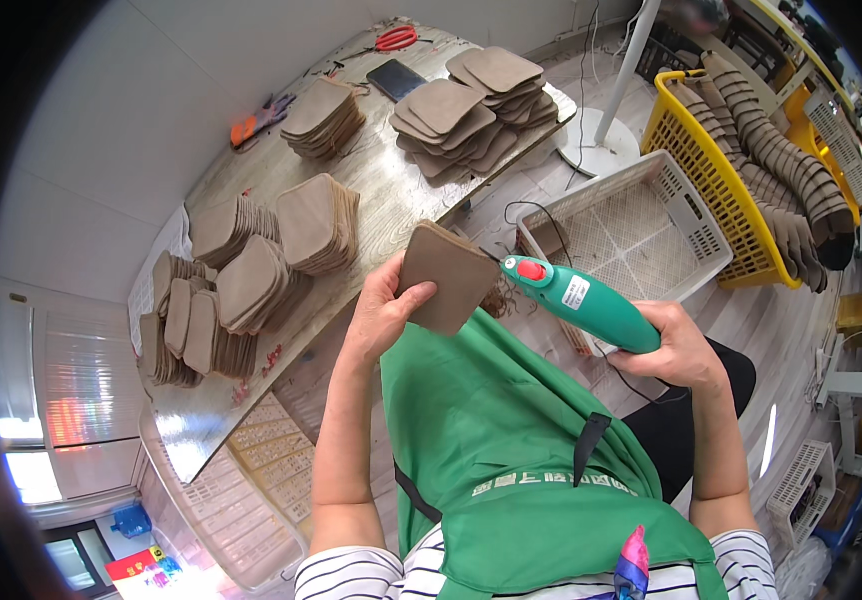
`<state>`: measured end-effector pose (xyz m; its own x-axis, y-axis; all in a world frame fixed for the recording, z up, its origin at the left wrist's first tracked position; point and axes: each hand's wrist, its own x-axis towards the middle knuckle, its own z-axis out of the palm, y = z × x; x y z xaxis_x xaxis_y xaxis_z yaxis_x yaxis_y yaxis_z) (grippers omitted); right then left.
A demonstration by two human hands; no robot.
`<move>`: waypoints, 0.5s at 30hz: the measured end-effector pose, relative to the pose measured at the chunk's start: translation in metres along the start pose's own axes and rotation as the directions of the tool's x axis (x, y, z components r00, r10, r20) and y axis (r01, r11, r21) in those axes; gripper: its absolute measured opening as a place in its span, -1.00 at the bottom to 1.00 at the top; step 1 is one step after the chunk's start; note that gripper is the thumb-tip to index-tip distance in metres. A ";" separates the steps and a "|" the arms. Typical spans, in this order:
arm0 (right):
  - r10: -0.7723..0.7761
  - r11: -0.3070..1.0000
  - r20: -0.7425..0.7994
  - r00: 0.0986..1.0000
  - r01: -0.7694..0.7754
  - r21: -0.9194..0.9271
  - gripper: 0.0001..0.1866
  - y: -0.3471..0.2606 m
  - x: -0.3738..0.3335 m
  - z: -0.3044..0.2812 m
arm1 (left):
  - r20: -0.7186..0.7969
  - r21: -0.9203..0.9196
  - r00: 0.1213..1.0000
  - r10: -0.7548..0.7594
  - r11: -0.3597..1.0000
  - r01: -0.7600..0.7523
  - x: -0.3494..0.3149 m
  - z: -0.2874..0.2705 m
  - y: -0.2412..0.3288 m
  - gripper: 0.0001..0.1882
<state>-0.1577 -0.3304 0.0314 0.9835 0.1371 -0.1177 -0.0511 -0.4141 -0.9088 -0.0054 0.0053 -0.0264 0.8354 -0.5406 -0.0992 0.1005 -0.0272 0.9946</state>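
My left hand (pixel 383 312) grips a brown rounded-square pad (pixel 451 275), thumb on its face and fingers behind it. Whether it is one thick pad or several pressed together, I cannot tell. My right hand (pixel 678 345) is wrapped round the rear of a green corded handheld power tool (pixel 586 305) with a red button. The tool's thin dark tip points at the pad's upper right edge; whether they touch is unclear. Below that edge hang brown thread-like scraps (pixel 499 298).
Left and ahead, a wooden table (pixel 391 215) bears several stacks of brown pads (pixel 319 222), a phone (pixel 396 79), red-handled scissors (pixel 397 38) and gloves (pixel 259 122). To the right stand a white crate (pixel 696 205), a yellow basket (pixel 696 150) of brown pieces and a pole on a round base (pixel 601 145).
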 end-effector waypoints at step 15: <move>0.094 0.995 0.031 0.995 -0.095 0.041 -0.70 -0.014 0.018 0.006 | 0.147 0.611 0.988 0.044 0.781 -0.126 -0.009 0.015 0.032 -0.71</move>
<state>-0.1405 -0.3171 0.0392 0.9687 0.1252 -0.2144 -0.1511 -0.3878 -0.9093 -0.0181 -0.0036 0.0070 0.7507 -0.6587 -0.0497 -0.3567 -0.4675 0.8088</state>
